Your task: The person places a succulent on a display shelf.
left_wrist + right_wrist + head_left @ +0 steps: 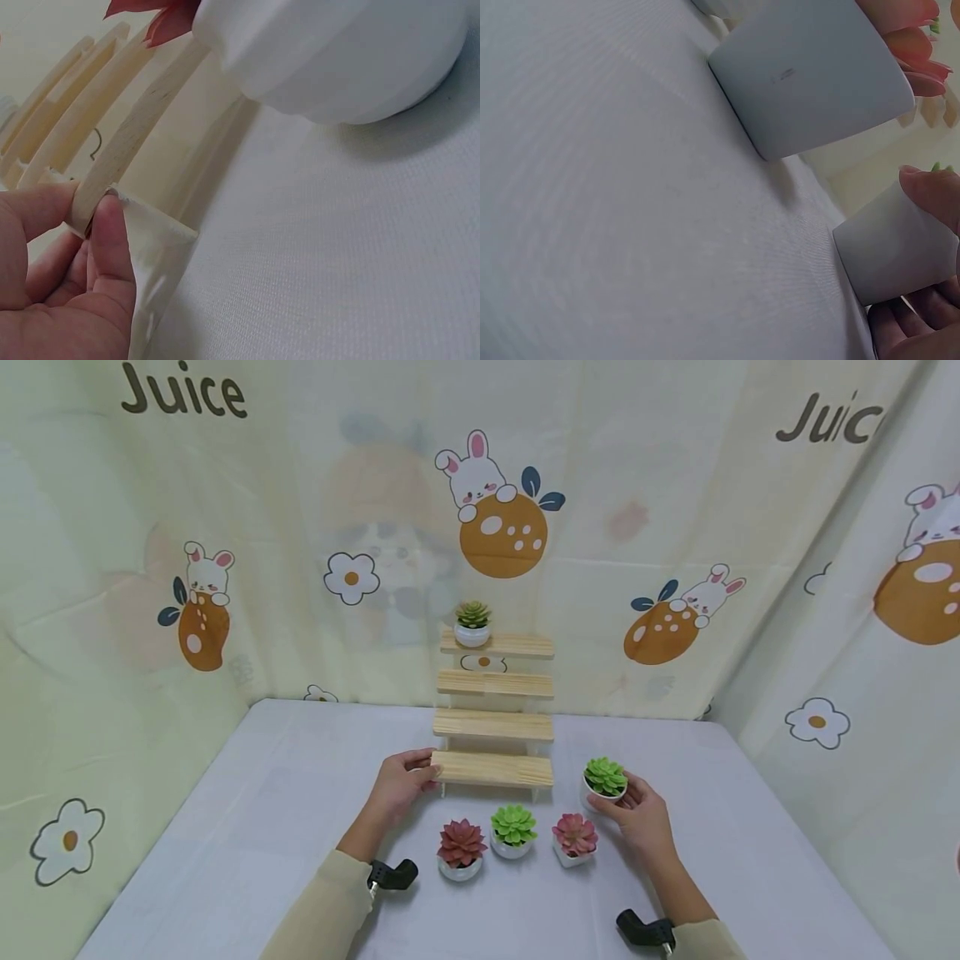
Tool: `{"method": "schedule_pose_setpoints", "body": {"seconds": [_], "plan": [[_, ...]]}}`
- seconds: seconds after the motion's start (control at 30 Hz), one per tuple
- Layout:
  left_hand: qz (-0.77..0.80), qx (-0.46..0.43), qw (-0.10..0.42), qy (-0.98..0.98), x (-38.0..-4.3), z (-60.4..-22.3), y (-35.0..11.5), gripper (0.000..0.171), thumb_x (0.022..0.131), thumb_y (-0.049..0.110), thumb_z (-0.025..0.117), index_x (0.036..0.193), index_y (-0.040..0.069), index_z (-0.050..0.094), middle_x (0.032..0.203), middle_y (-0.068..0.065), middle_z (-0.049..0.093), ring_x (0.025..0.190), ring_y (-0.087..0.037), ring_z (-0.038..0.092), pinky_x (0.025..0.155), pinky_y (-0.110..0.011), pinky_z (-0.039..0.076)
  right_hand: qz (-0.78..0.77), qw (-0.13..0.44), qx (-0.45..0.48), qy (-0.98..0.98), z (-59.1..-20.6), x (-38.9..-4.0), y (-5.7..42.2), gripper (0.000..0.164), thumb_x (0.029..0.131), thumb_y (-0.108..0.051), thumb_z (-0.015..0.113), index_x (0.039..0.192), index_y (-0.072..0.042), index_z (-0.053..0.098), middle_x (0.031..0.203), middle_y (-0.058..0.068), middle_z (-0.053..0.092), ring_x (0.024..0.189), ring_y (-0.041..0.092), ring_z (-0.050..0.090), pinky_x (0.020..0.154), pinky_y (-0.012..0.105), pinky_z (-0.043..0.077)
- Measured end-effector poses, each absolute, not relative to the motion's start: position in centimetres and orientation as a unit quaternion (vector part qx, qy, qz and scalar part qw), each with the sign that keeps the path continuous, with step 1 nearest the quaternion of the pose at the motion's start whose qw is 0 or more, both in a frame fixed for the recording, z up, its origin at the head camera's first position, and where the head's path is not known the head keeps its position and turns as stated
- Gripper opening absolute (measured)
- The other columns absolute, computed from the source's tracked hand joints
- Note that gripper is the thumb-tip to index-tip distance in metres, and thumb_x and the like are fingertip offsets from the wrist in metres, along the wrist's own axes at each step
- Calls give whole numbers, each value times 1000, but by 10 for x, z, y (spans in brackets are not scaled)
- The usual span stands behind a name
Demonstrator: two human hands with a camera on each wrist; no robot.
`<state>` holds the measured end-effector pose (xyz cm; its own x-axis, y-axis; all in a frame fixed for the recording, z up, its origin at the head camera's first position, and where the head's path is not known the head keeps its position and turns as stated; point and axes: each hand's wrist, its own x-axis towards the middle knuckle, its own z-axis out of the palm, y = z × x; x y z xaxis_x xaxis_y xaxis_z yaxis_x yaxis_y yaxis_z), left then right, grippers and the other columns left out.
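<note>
My left hand point(401, 783) pinches the left end of the lowest board of a wooden tiered shelf point(491, 768); in the left wrist view thumb and fingers close round the board's end point(97, 191). To the shelf's right, my right hand point(647, 817) grips a green succulent point(605, 776) in a white pot point(896, 244), its base right at the tabletop in the right wrist view. Between the hands stand a dark red succulent point(461, 843), a bright green succulent point(513, 825) and a pink succulent point(575, 834), each in a white pot. Another green succulent point(472, 615) sits on the top board's left end.
A white cloth covers the table point(300, 777). Behind it hangs a cream curtain point(285, 527) printed with rabbits, fruit and flowers, close behind the shelf. Black wrist camera mounts point(396, 874) sit on both wrists.
</note>
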<state>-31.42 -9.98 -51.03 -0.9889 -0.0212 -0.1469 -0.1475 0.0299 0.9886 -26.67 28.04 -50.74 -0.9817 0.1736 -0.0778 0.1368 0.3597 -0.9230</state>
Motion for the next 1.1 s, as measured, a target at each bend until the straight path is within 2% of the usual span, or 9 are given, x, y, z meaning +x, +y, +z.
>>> {"method": "schedule_pose_setpoints", "body": {"seconds": [0.1,0.17,0.3,0.37,0.43,0.53,0.8,1.1], "plan": [[694,-61,47,716,-314,-509,-100,40,95,3,70,134,-2,64,119,-20,66,89,-18,68,77,-28,64,559,17,-96,-823,-507,-266,280,98,85,-29,85,158,3,29,161,26,38,149,35,41,116,42,40],[695,-62,47,715,-314,-508,-99,40,95,3,69,134,-2,63,120,-20,67,90,-18,68,77,-29,64,558,20,-96,-824,-508,-266,280,98,85,-30,86,158,2,30,160,25,39,148,35,42,115,37,42],[699,-61,46,711,-314,-508,-100,41,95,2,70,134,-3,63,119,-20,67,89,-18,68,76,-28,64,561,28,-94,-822,-510,-267,280,97,84,-30,86,157,2,32,159,25,41,147,34,44,104,14,49],[704,-58,44,706,-314,-508,-100,40,94,1,70,133,-5,63,118,-20,67,87,-16,67,75,-28,64,568,31,-93,-817,-510,-267,280,96,84,-30,87,156,1,33,158,25,43,146,34,45,92,3,48],[709,-56,42,702,-314,-508,-99,40,93,0,70,132,-5,64,116,-19,67,86,-15,67,74,-27,64,573,34,-92,-813,-511,-267,280,96,83,-30,87,156,1,33,158,24,43,146,33,45,84,-3,44],[714,-52,40,697,-315,-509,-99,39,93,-2,69,132,-7,63,114,-19,66,86,-15,67,74,-26,64,578,35,-93,-810,-511,-266,282,97,83,-31,87,157,0,34,158,23,43,146,32,45,80,-5,42],[700,-59,45,711,-314,-508,-100,41,94,3,70,134,-3,63,118,-19,65,89,-16,67,78,-30,65,569,41,-94,-816,-503,-262,285,101,80,-42,88,158,-4,36,159,19,44,145,30,46,84,-4,44],[705,-60,48,704,-312,-507,-99,41,95,2,69,134,-4,63,119,-19,65,90,-17,67,80,-31,65,576,51,-87,-811,-491,-257,281,99,80,-42,87,157,-6,37,159,18,45,143,29,49,83,-2,46]]}}
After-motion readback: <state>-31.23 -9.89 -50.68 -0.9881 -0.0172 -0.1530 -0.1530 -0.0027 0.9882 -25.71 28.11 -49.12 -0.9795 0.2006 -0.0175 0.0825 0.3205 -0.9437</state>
